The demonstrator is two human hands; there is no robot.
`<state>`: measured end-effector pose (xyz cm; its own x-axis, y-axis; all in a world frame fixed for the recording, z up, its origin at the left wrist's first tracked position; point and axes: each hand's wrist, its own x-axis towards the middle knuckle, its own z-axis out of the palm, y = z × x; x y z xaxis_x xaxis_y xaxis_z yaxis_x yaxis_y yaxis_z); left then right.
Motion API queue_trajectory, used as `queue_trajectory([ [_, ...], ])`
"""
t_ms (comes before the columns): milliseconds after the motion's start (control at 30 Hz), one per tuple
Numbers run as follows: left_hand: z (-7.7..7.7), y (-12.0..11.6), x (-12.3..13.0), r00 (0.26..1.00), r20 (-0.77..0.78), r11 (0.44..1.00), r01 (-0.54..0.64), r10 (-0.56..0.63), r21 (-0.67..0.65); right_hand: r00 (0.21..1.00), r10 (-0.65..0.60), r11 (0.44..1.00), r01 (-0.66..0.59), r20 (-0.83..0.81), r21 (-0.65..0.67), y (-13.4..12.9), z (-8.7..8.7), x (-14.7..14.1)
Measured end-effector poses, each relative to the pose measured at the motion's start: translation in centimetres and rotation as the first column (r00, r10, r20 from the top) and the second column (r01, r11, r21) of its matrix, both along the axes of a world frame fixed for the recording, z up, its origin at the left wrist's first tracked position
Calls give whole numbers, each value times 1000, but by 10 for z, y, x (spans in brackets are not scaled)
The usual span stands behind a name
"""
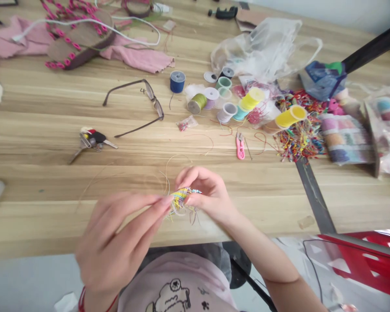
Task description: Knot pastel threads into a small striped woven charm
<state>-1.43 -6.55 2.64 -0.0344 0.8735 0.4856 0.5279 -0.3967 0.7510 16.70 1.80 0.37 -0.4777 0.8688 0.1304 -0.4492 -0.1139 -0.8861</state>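
Note:
Between my two hands, just above the table's near edge, is a small woven piece of yellow, lilac and pale blue thread (pixel 181 195) with loose ends hanging below it. My right hand (pixel 211 193) pinches its right end between thumb and fingers. On the other side, the thumb and fingertips of my left hand (pixel 123 234) close at the piece's left edge, where fine threads come out; whether they grip the piece itself or only a strand is hidden. A thin pale thread (pixel 166 167) loops up from the work onto the tabletop.
Pink thread snips (pixel 240 146) lie beyond my right hand. Several spools, including a blue one (pixel 177 82), stand farther back near a plastic bag (pixel 263 47). Glasses (pixel 154 102) and keys (pixel 92 138) rest at left. A tangled thread heap (pixel 300 141) is at right.

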Motion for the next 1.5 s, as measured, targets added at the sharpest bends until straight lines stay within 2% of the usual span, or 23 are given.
queue_trajectory([
  [67, 2, 6, 2, 960, -278, 989, 19, 22, 144, 1000, -19, 1000, 19, 13, 0, 0, -1, 0],
  [100, 2, 10, 2, 929, -366, 979, 24, 53, 201, 1000, -24, 1000, 24, 18, -2, 0, -2, 0],
  [233, 1, 18, 1, 873, -482, 957, 78, 70, 280, 1000, -13, 1000, 13, -4, -22, -1, -3, 0],
  [300, 0, 20, 1, 895, -446, 958, 111, 19, 264, 1000, 8, 999, -9, -29, -35, -1, -4, 0],
  [433, -5, 19, 9, 983, -149, 989, 117, -103, 86, 999, 25, 1000, -25, -24, -18, -3, -5, 1],
  [533, -10, 18, 15, 995, -42, 995, 92, -90, 33, 1000, 2, 1000, -2, 29, -5, -3, -7, 2],
  [633, -12, 19, 16, 993, -104, 995, 59, -51, 80, 998, -5, 1000, 6, 57, -5, -3, -8, 2],
  [733, -11, 20, 11, 968, -253, 981, 45, 4, 188, 997, -28, 999, 25, 77, 48, -3, -9, 1],
  [833, -6, 17, 5, 898, -428, 947, 49, 98, 318, 988, -96, 989, 81, 121, 124, -3, -9, 0],
  [933, 0, 11, 1, 824, -544, 932, 55, 160, 358, 982, -144, 974, 118, 122, 195, -4, -9, -1],
  [1000, 3, 7, 1, 829, -540, 944, 50, 144, 327, 987, -134, 968, 111, 86, 226, -6, -9, -2],
  [1167, 3, 8, 3, 932, -356, 967, 28, 66, 252, 994, -104, 960, 94, 21, 263, -7, -9, -2],
  [1333, -1, 10, 4, 940, -341, 964, 65, 28, 258, 993, -117, 955, 105, 27, 276, -6, -6, 0],
  [1500, 8, 9, 6, 944, -328, 971, 73, 5, 227, 991, -134, 959, 123, 27, 254, -8, -2, 0],
])
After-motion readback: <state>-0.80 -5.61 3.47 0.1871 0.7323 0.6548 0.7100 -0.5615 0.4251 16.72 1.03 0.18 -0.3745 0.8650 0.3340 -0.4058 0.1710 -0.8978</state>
